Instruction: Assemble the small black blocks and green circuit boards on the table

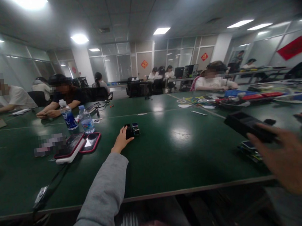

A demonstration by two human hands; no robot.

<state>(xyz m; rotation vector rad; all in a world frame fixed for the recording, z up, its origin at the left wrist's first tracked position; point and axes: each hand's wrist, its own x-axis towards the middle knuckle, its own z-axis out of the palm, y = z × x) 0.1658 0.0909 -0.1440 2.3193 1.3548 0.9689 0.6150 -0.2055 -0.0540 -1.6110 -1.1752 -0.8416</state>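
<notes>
My left hand [121,140] reaches out over the green table and is closed around a small black block [129,131], which stands on the tabletop. Right against that block sits a small item with bluish screen-like faces [136,128], too small to name. My right hand [285,155], slightly blurred, grips a long black box-shaped case [248,125] between thumb and fingers, raised above the table. Under the case lies a small stack of electronic parts [250,150] with yellow-green edges, partly covered by my right hand.
Left of my arm are phones [90,142], a white power bank [70,157], a water bottle [86,121] and a blue-labelled bottle [68,115]. A cable [56,179] crosses the front edge. Wires and tools [237,98] pile up at right. Several people sit around.
</notes>
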